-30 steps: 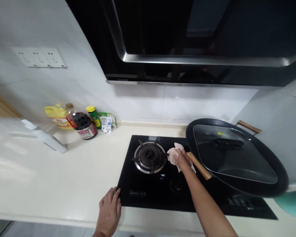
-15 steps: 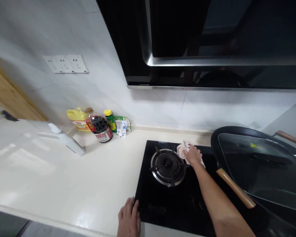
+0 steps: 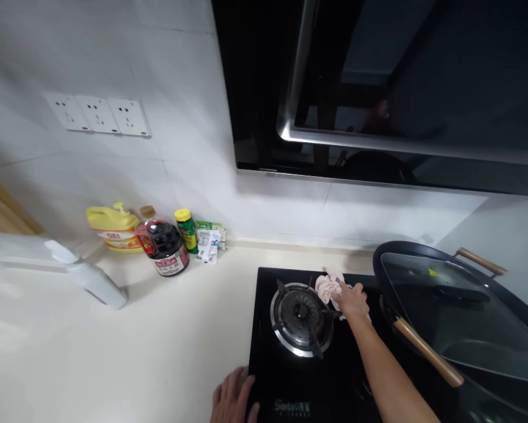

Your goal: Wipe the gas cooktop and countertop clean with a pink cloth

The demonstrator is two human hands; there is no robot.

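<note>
A pale pink cloth (image 3: 328,288) lies bunched on the black glass gas stove (image 3: 286,376), just right of the round burner (image 3: 301,317). My right hand (image 3: 352,298) is closed over it, fingers pressing it against the glass near the stove's back edge. Part of the cloth is hidden under the palm. At the stove's front left corner, my left hand (image 3: 234,398) rests on the counter edge with its fingers stretched out and nothing in them. The bottom of that hand is cut off by the frame.
Right of my forearm stands a large lidded wok (image 3: 458,299) with a wooden handle (image 3: 429,351). A dark range hood (image 3: 264,117) hangs overhead. On the white counter (image 3: 180,341) are a white spray bottle (image 3: 90,276), a yellow jug (image 3: 114,228), a dark sauce bottle (image 3: 164,244) and a green shaker (image 3: 187,231).
The view has shifted, so the scene sits lower and the bottles further left. My right hand stays on the cloth beside the burner. My left hand remains at the stove's corner.
</note>
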